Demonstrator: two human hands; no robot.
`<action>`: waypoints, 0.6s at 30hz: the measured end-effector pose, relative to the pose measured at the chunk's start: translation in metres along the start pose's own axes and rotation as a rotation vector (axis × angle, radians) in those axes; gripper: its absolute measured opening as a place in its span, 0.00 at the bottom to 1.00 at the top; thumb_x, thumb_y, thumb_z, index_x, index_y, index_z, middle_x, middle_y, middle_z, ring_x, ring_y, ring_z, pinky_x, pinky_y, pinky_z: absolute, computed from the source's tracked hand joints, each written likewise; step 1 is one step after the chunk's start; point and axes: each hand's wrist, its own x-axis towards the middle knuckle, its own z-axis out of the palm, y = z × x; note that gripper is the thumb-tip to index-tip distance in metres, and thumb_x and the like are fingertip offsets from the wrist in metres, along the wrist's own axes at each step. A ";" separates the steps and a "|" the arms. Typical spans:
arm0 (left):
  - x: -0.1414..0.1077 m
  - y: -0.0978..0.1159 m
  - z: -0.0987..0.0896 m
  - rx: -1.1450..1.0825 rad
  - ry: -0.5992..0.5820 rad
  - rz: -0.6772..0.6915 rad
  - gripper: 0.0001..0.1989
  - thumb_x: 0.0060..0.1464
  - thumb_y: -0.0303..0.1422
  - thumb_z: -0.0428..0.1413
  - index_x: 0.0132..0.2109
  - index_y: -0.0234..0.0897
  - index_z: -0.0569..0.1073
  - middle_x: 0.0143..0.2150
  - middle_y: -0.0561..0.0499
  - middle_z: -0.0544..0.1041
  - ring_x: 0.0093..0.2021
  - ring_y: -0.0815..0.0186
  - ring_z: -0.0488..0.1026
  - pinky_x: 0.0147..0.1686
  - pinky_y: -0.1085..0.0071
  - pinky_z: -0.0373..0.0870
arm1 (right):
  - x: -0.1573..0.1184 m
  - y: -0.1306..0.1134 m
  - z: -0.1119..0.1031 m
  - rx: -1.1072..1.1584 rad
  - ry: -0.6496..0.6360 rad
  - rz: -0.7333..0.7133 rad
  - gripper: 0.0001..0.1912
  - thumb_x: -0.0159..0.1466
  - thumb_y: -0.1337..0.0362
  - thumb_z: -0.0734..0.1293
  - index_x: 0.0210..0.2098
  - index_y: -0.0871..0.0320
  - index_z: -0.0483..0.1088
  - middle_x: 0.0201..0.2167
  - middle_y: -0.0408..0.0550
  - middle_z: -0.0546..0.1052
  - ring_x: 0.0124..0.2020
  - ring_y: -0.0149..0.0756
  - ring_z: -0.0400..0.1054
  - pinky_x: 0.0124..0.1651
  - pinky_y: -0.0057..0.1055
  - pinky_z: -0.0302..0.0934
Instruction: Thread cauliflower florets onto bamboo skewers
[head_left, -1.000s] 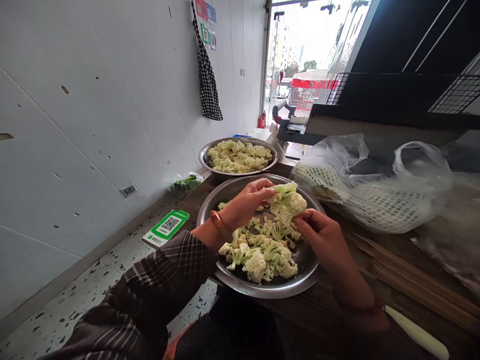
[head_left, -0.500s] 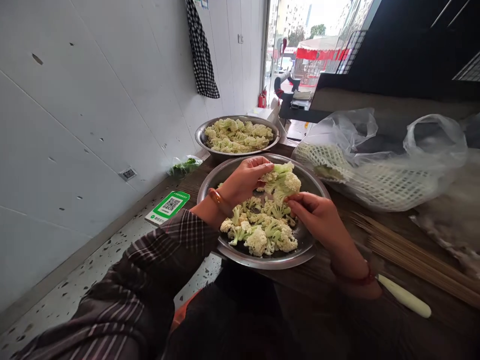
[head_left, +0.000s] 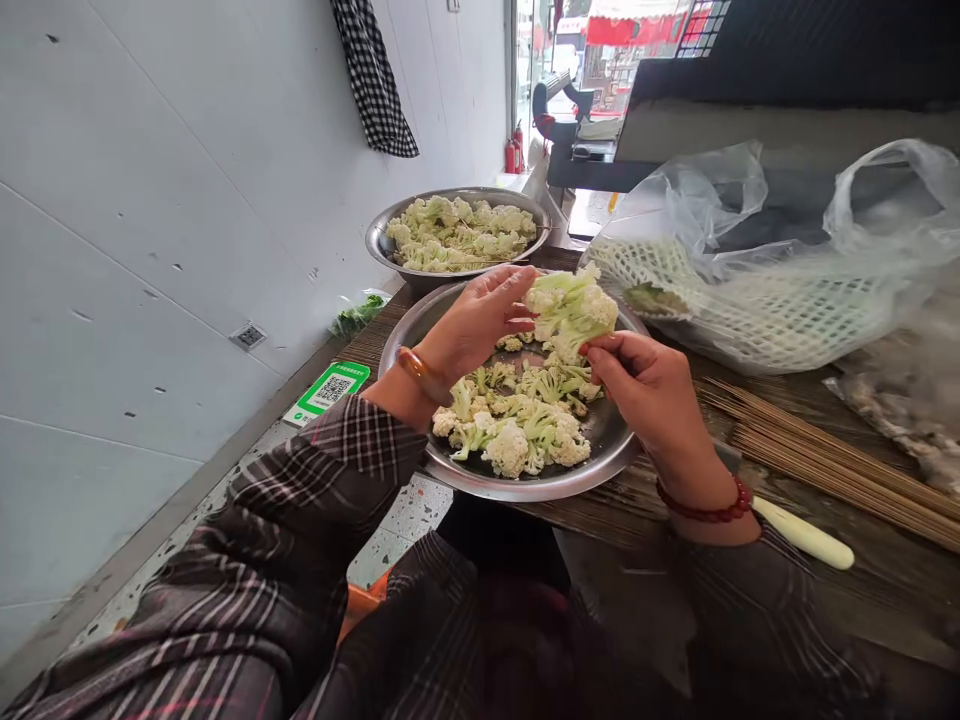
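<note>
Over the near metal basin (head_left: pixel 525 491), a pale cauliflower piece (head_left: pixel 574 305) is held up between my two hands. My left hand (head_left: pixel 480 315) grips its left edge, thumb above and the other fingers lower down, partly hidden. My right hand (head_left: pixel 645 385) pinches its lower right end between thumb and fingertips. Whether a skewer runs through the piece, I cannot tell. Below, loose cauliflower florets (head_left: pixel 517 430) lie in the basin.
Behind stands a second metal basin (head_left: pixel 375 240) heaped with cauliflower (head_left: pixel 457 230). To the right are a clear plastic bag (head_left: pixel 780 290), thin wooden skewers (head_left: pixel 817 450) and a pale-handled tool (head_left: pixel 806 533). A green QR code card (head_left: pixel 328 392) is at left, beside the wall.
The head view has tilted down, so the scene sits higher in the picture. Both hands stay at the cauliflower piece, and my left thumb now lies nearer its upper edge.
</note>
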 end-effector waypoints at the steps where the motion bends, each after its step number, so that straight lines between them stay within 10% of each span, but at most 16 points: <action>1: 0.001 0.000 -0.001 0.016 0.005 -0.009 0.15 0.60 0.42 0.60 0.44 0.34 0.74 0.40 0.48 0.77 0.37 0.71 0.75 0.38 0.73 0.70 | 0.000 0.001 0.000 0.028 0.039 0.011 0.09 0.64 0.60 0.68 0.33 0.57 0.77 0.23 0.42 0.72 0.24 0.31 0.63 0.28 0.29 0.56; 18: 0.014 -0.031 -0.011 0.827 -0.186 0.117 0.04 0.53 0.30 0.59 0.34 0.36 0.79 0.28 0.50 0.76 0.29 0.68 0.68 0.34 0.70 0.63 | 0.012 0.016 -0.010 0.303 0.178 0.074 0.12 0.60 0.54 0.70 0.33 0.56 0.75 0.23 0.41 0.69 0.22 0.29 0.58 0.23 0.27 0.51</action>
